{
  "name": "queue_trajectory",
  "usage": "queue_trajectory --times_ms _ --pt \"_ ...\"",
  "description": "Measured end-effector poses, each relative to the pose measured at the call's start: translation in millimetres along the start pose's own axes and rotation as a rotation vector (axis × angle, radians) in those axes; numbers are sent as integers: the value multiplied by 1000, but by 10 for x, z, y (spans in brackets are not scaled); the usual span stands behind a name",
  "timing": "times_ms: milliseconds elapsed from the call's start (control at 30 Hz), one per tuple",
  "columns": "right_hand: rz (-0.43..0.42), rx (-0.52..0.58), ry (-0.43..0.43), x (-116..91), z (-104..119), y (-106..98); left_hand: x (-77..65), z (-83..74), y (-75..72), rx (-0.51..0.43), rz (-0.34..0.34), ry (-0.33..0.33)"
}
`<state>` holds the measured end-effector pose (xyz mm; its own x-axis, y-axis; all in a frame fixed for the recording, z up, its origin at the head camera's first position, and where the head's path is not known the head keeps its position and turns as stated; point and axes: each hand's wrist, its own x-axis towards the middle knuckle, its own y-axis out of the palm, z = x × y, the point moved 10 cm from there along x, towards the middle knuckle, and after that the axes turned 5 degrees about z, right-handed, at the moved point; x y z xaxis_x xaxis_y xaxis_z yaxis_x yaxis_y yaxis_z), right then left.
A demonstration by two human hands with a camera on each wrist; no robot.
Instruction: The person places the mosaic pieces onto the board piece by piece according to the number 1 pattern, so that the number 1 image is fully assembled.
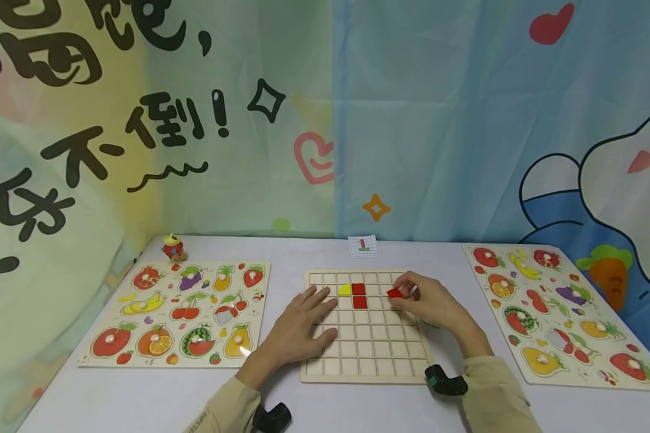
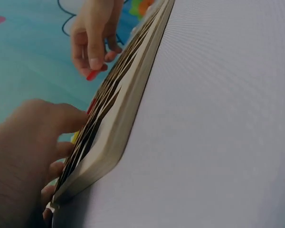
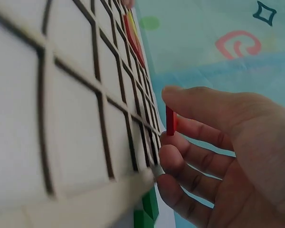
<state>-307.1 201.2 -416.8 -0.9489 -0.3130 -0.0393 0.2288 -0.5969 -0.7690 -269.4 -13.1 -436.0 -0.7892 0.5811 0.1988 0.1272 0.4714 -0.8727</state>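
A wooden grid board [image 1: 376, 349] lies on the table. In its upper rows are a yellow tile [image 1: 345, 290], a red tile [image 1: 359, 288] beside it and another red tile [image 1: 360, 302] just below. My left hand [image 1: 299, 329] rests on the board's left side, its fingers spread and nothing in its grip. Over the right part of the grid, my right hand [image 1: 430, 300] pinches a red tile [image 3: 170, 118] between thumb and fingers. That tile stands on edge in the right wrist view, apart from the other tiles.
Fruit puzzle boards lie left [image 1: 165, 355] and right [image 1: 547, 325]. A small card with a grid pattern [image 1: 362, 246] is behind the grid board. At the back left stands a little toy figure [image 1: 174, 247]. Green pieces [image 3: 145, 211] lie by the board's right edge.
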Motion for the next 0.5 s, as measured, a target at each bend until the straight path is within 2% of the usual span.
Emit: queue_trajectory --times_ms 100,267,500 --pt "15 10 6 18 23 58 -11 -9 24 12 29 8" --pt "46 40 14 23 56 144 -21 -7 54 43 39 32" --pt "79 20 -72 26 226 222 -15 5 62 59 30 47"
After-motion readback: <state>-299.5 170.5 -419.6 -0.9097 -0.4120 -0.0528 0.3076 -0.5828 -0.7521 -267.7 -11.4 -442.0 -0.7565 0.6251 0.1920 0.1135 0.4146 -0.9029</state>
